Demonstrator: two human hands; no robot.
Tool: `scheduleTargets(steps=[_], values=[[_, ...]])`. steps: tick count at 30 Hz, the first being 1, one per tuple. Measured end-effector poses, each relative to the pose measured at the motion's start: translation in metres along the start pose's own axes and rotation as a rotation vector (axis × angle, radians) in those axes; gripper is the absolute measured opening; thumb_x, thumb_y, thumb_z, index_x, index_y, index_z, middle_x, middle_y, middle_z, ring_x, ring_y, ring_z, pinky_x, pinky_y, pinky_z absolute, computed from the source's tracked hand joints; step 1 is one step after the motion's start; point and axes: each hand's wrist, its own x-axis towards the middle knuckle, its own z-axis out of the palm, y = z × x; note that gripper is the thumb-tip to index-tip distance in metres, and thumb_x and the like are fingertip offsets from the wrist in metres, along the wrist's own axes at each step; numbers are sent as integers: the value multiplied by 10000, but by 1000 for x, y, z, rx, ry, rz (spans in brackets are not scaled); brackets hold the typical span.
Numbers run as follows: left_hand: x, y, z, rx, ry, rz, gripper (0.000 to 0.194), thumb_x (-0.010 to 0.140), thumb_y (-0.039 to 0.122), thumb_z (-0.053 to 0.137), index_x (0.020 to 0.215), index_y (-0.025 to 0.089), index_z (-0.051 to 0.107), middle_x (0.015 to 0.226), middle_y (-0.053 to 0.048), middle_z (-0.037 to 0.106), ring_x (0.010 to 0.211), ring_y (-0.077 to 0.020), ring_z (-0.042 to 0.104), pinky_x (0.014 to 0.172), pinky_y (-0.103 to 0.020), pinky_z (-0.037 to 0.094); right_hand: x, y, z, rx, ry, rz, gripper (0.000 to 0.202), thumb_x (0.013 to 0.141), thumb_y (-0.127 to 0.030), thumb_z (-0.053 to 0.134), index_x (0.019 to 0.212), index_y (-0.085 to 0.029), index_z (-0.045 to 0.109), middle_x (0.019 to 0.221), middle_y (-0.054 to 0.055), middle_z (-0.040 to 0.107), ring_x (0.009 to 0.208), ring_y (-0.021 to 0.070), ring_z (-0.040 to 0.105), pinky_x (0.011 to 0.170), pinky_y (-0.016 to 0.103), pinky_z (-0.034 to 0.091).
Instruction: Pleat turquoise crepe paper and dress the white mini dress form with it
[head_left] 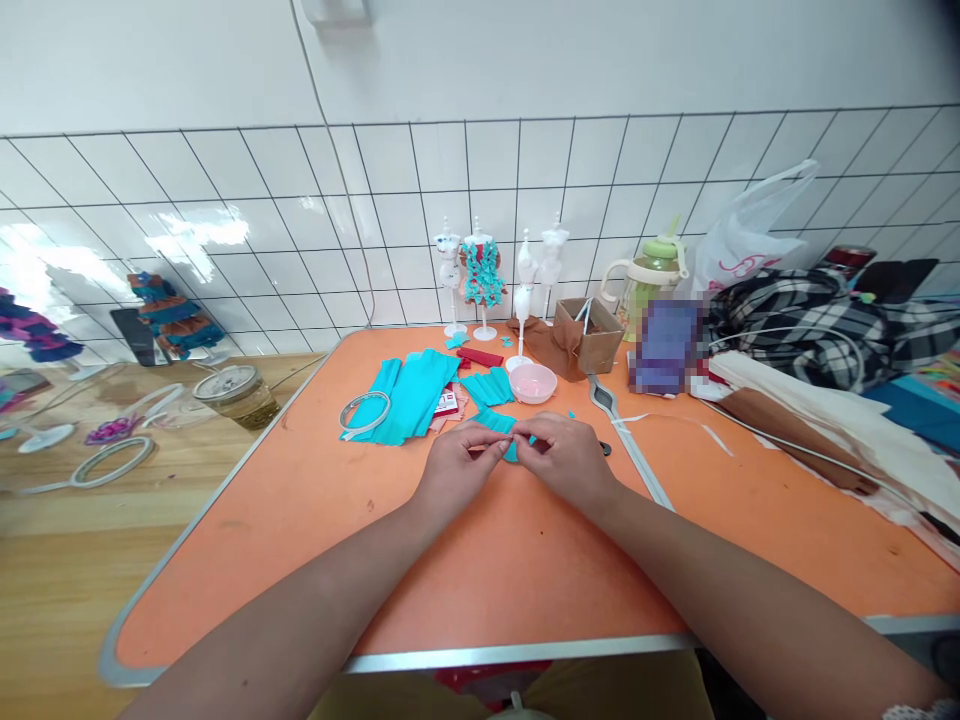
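My left hand (466,462) and my right hand (562,455) meet at the fingertips over the orange table (465,570). Both are closed in a pinch, and whatever lies between the fingers is too small to make out. Just behind them is a turquoise crepe paper piece (491,418), partly covered by the fingers. Another turquoise piece (487,385) lies a little farther back. Larger turquoise sheets (420,392) are to the left, with a roll of white tape (365,411) on them. A pink bowl (533,384) stands behind my right hand.
At the back are several small white mannequins, one in a turquoise-trimmed dress (484,275). Right of them come a cardboard box (590,335), a green-lidded bottle (658,270) and a plaid cloth (795,320). A wooden table (90,570) on the left holds a lidded jar (236,395).
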Motion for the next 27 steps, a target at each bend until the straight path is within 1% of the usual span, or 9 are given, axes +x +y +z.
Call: scheduleTargets(steps=[5,8,10,14,19,24,27], values=[[1,-4,0,13,18,4,186,801,333,602,771,200,729,785,-25,682,749,-149,632,641,-231,537,-2,-1,4,-66,13,-9,180,829,-202,529,786,-227,702,701,-7,656,624,119,566,595,237,369],[1,-6,0,37,42,-1,196,803,343,597,776,196,725,785,-26,692,747,-152,632,633,-230,537,-4,-2,7,-101,14,-25,190,859,-228,519,821,-230,705,724,-1,664,662,129,581,603,241,369],[1,-7,0,67,59,7,184,797,326,597,775,195,724,774,-22,695,744,-152,630,633,-228,532,-5,-2,9,-120,5,-45,200,878,-241,508,851,-228,706,752,5,676,693,136,594,606,242,370],[2,-2,-1,122,85,7,135,755,226,588,707,188,708,723,-6,691,711,-144,627,614,-215,511,-6,-1,10,-186,3,-89,221,904,-278,490,895,-234,707,801,12,700,735,150,618,604,254,367],[4,6,-4,95,58,-20,147,736,196,573,688,183,712,707,-5,695,684,-138,623,606,-213,498,-7,2,8,-175,32,-110,209,905,-290,502,942,-249,703,874,-1,717,758,141,635,624,252,392],[5,5,-6,82,39,-38,158,743,226,576,708,192,726,731,-10,701,699,-143,628,627,-225,500,-8,5,9,-195,23,-133,194,896,-284,518,967,-258,697,891,-2,719,771,143,637,634,252,404],[5,5,-6,80,35,-57,168,753,248,578,733,188,734,755,-15,709,717,-148,637,638,-230,502,-7,5,8,-194,60,-153,204,899,-294,513,1005,-254,684,902,4,712,764,139,632,624,250,405]])
